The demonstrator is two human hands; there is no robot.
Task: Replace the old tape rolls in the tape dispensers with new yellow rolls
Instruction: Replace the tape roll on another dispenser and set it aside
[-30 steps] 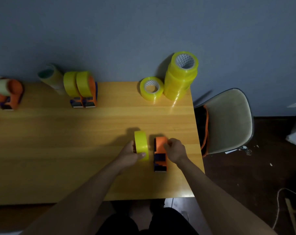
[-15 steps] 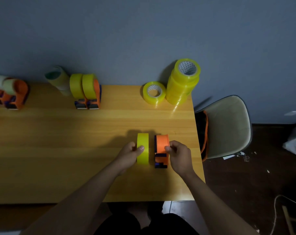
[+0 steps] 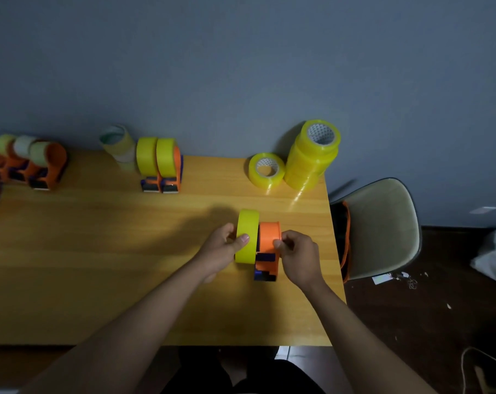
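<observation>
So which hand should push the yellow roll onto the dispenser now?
Probably the left hand: it already grips the yellow tape roll right beside the orange dispenser, while the right hand holds the dispenser steady.

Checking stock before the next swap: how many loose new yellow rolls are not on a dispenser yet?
At least 3: one gripped by the left hand beside the orange dispenser, one flat by the wall, plus a stack beside it, whose roll count I can't tell.
</observation>
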